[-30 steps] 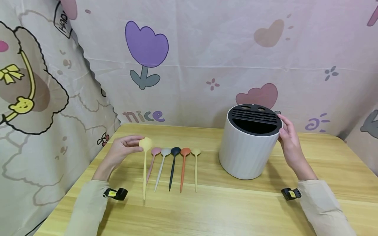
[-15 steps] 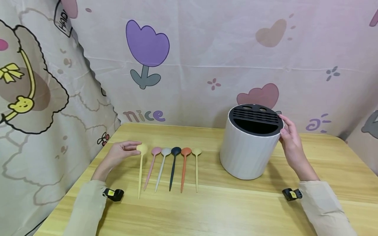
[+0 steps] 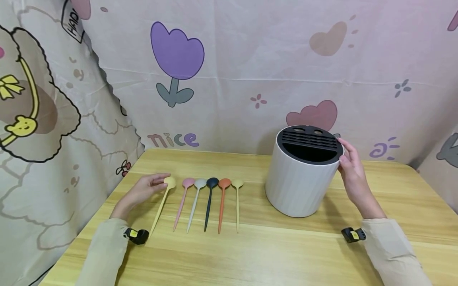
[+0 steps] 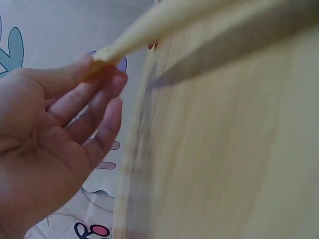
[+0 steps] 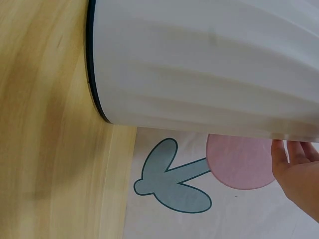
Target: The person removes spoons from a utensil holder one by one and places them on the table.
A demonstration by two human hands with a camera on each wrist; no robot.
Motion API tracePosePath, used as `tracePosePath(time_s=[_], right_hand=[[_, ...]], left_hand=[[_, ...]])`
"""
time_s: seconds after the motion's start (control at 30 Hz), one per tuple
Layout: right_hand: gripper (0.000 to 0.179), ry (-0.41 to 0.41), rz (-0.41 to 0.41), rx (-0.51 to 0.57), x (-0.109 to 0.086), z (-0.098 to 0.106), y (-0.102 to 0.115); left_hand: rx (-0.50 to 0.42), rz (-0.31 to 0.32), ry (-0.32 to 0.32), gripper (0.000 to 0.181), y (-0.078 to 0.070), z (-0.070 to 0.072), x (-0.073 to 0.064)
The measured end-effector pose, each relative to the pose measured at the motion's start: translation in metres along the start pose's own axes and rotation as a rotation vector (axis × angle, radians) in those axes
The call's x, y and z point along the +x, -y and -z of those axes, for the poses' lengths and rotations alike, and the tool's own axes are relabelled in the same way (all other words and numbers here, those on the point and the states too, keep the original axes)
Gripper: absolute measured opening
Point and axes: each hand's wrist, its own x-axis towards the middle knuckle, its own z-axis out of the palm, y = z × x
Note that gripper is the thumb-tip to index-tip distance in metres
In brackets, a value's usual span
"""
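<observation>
My left hand (image 3: pixel 144 188) pinches a pale yellow spoon (image 3: pixel 160 206) by the edge of its bowl. The handle slants down toward the left wrist. In the left wrist view the thumb and fingertips meet on the spoon (image 4: pixel 164 27), and its shadow falls on the table. Upright on the table's right side stands a white ribbed utensil holder (image 3: pixel 300 188) with a black slotted top (image 3: pixel 309 145). My right hand (image 3: pixel 353 178) touches its right side near the rim; the right wrist view shows the fingertips against the white wall (image 5: pixel 209 74).
Right of the held spoon lies a row of several spoons: pink (image 3: pixel 181 204), grey-white (image 3: pixel 194 204), black (image 3: pixel 209 204), orange (image 3: pixel 222 204) and yellow (image 3: pixel 237 206). The wooden table (image 3: pixel 250 258) ends at a patterned cloth backdrop (image 3: pixel 236 51).
My left hand has moved left and slightly down with the yellow spoon, away from the pink one. The spoon's handle has swung toward the left wrist. My right hand and the holder have stayed put.
</observation>
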Motion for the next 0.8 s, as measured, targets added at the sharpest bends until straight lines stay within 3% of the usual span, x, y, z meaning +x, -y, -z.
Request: tracePosePath(time_s=[0.4, 0.8], right_hand=[[0.042, 0.005, 0.013, 0.009, -0.0001, 0.0002, -0.0010], [0.042, 0.007, 0.012, 0.008, 0.0008, -0.0012, -0.0003]], left_hand=[[0.031, 0.062, -0.020, 0.044, 0.0051, -0.0010, 0.0026], [-0.060, 0.087, 0.002, 0.045, 0.0097, -0.0030, 0.0050]])
